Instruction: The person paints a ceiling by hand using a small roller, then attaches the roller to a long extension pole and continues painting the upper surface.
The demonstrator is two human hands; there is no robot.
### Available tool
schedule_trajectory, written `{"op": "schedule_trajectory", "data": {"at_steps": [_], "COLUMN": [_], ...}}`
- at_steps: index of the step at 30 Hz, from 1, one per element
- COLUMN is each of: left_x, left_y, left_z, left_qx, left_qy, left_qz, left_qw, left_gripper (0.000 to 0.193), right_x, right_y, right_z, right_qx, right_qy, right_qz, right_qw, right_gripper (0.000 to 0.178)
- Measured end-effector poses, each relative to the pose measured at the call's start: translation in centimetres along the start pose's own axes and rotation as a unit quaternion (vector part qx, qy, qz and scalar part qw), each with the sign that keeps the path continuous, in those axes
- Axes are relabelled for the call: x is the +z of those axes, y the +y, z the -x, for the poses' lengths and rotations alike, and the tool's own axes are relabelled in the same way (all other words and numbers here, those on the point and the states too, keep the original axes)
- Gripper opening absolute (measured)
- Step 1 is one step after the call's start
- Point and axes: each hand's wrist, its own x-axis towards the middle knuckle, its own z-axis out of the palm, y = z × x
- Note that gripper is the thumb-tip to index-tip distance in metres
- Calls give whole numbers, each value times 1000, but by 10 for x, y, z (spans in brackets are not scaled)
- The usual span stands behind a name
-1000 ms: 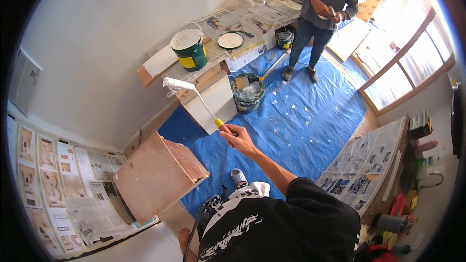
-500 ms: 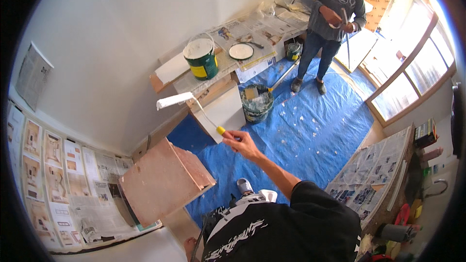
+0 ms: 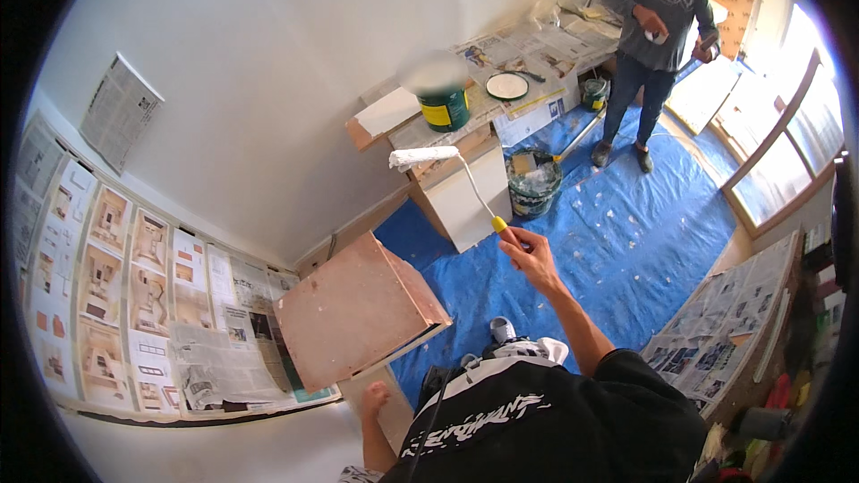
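Note:
My right hand (image 3: 530,255) is wrapped around the orange and yellow handle of a paint roller (image 3: 423,158). The roller's white sleeve is held up in front of the wall, left of the hand, on a thin bent rod. My left hand (image 3: 376,398) is low beside my body, its fingers curled in with nothing visible in them. It is nearest to a pinkish-brown wooden box (image 3: 353,313). Beyond the roller, a green paint bucket (image 3: 445,107) with a yellow label stands on a paper-covered bench; its top is blurred.
A round white-coated lid (image 3: 507,86) lies on the bench. On the blue floor sheet (image 3: 617,241) stand a paint-smeared bucket (image 3: 534,181) with a long pole and a smaller pot (image 3: 594,94). A co-worker (image 3: 658,27) stands far right. Newspaper (image 3: 206,358) covers the left-hand surface.
The view has swung left, shifting the room rightward in the picture. My right hand still grips the roller. More of my left hand and forearm now shows. The co-worker's hands are farther apart.

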Motion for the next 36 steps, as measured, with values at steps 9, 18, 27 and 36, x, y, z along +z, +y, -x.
{"op": "schedule_trajectory", "data": {"at_steps": [9,18,27,36], "left_x": [56,77,102,136], "left_y": [25,337,544,590], "left_z": [-53,-112,-128,-147], "left_qx": [131,238,311,289], "left_qy": [-56,133,236,265], "left_qz": [-50,-32,-58,-75], "left_qw": [988,962,919,917], "left_gripper": [22,20,18,16], "right_x": [-8,-34,-88,-120], "right_y": [-52,-65,-52,-37], "right_z": [-2,-150,-281,-346], "right_qx": [-35,-146,-195,-178], "right_qy": [44,65,30,7], "right_qz": [63,-54,-10,-2], "right_qw": [996,986,980,984], "right_gripper": [23,18,14,13]}}
